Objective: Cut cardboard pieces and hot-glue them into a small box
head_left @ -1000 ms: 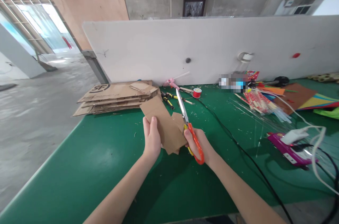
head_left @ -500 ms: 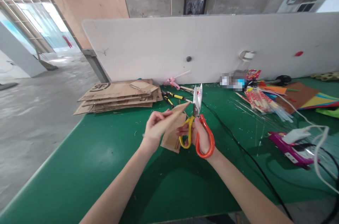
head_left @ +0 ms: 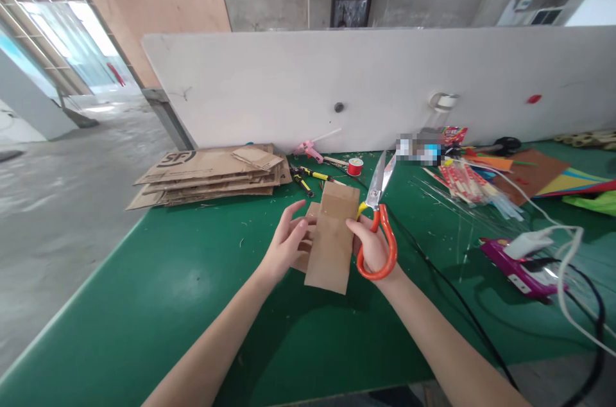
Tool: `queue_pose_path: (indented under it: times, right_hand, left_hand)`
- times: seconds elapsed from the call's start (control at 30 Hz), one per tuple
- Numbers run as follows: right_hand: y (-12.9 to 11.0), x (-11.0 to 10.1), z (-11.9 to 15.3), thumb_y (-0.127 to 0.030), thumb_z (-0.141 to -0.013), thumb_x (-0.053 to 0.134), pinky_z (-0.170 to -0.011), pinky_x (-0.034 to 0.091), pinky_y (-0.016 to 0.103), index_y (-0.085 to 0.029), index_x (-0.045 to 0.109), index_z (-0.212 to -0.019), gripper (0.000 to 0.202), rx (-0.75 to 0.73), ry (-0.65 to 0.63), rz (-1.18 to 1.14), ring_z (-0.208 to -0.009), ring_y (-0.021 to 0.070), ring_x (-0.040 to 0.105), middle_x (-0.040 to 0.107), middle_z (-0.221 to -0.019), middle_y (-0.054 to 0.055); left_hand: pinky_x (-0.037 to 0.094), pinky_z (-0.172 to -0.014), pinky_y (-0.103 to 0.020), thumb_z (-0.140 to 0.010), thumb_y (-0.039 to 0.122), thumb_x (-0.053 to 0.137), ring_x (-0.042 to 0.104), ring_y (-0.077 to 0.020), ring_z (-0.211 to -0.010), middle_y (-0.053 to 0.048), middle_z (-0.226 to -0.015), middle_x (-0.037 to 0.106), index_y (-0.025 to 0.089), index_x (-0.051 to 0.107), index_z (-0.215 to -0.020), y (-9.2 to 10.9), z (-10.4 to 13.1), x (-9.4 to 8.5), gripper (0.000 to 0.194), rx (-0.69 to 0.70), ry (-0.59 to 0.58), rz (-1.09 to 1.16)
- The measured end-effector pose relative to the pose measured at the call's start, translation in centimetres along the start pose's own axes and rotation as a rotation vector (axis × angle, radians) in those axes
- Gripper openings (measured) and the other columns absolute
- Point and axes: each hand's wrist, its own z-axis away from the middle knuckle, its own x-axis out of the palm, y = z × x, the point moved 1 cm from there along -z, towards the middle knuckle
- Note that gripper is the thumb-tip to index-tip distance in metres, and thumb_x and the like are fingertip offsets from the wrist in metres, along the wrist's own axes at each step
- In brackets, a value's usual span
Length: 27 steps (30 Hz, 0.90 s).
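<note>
A rectangular piece of brown cardboard (head_left: 331, 240) is held up in front of me, its right edge pinched under the thumb of my right hand (head_left: 373, 243). That same hand also carries scissors (head_left: 377, 192) with red and yellow handles. Their blades point up and away, slightly apart. At the cardboard's left edge is my left hand (head_left: 285, 246), thumb and forefinger spread apart. Its other fingertips reach the edge, partly hidden there. Behind the held piece, a second cardboard piece (head_left: 301, 260) shows in part, low over the table.
Flattened cardboard (head_left: 212, 166) is stacked at the back left of the green table (head_left: 192, 304). Near the white partition (head_left: 269, 86) lie a pink glue gun (head_left: 308, 150), yellow-black tools (head_left: 315, 174) and a red spool (head_left: 355, 167). A purple power strip (head_left: 517, 272) and cables occupy the right.
The cardboard has turned from a tilted edge view to face me. My right thumb now pinches it, while my left hand has loosened. The scissors have tipped right.
</note>
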Motion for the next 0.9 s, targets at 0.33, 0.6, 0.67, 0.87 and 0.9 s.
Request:
queue_pose_path:
  times: [0.33, 0.6, 0.67, 0.87, 0.9]
  right_hand:
    - [-0.6, 1.0, 1.4, -0.036, -0.081, 0.056, -0.093, 0.051, 0.041, -0.022, 0.057, -0.113, 0.036, -0.068, -0.15, 0.129, -0.109, 0.0256, 0.061, 0.067, -0.112, 0.007]
    - [-0.2, 1.1, 1.1, -0.037, -0.077, 0.059, -0.086, 0.052, 0.04, -0.023, 0.059, -0.102, 0.029, -0.072, -0.057, 0.055, -0.095, 0.0252, 0.063, 0.068, -0.098, 0.004]
    - [0.3, 0.8, 0.8, -0.039, -0.074, 0.06, -0.077, 0.052, 0.039, -0.023, 0.058, -0.094, 0.026, -0.043, 0.047, 0.072, -0.083, 0.0241, 0.063, 0.065, -0.085, 0.002]
    - [1.5, -0.8, -1.0, -0.042, -0.07, 0.057, -0.058, 0.044, 0.031, -0.022, 0.052, -0.073, 0.02, 0.074, 0.348, 0.228, -0.065, 0.0188, 0.056, 0.056, -0.065, -0.002]
    - [1.6, -1.1, -1.3, -0.041, -0.068, 0.058, -0.057, 0.043, 0.03, -0.023, 0.05, -0.07, 0.02, 0.094, 0.38, 0.242, -0.064, 0.018, 0.056, 0.055, -0.064, -0.002]
  left_hand:
    - [0.053, -0.068, -0.027, -0.078, 0.04, 0.069, 0.066, -0.0192, -0.082, -0.006, -0.091, 0.07, 0.018, 0.062, -0.088, 0.0, -0.2, 0.3, 0.025, 0.029, 0.05, -0.092]
    - [0.051, -0.055, -0.027, -0.084, 0.053, 0.055, 0.06, -0.0144, -0.055, -0.004, -0.067, 0.065, 0.014, 0.065, -0.089, -0.5, -1.1, -0.8, 0.041, -0.092, 0.204, -0.082]
    - [0.054, -0.06, -0.031, -0.087, 0.047, 0.05, 0.063, -0.0151, -0.059, -0.006, -0.077, 0.067, 0.014, 0.061, -0.104, -0.8, -1.5, -1.4, 0.039, -0.114, 0.266, -0.093]
    - [0.046, -0.095, -0.048, -0.088, 0.041, 0.049, 0.055, -0.0293, -0.116, -0.015, -0.128, 0.057, 0.019, 0.051, -0.128, -1.7, -1.3, -1.7, 0.045, 0.09, 0.166, -0.898]
    - [0.04, -0.102, -0.054, -0.087, 0.045, 0.05, 0.048, -0.0331, -0.125, -0.015, -0.133, 0.055, 0.021, 0.055, -0.125, -1.7, -1.0, -1.4, 0.045, 0.121, 0.091, -1.08]
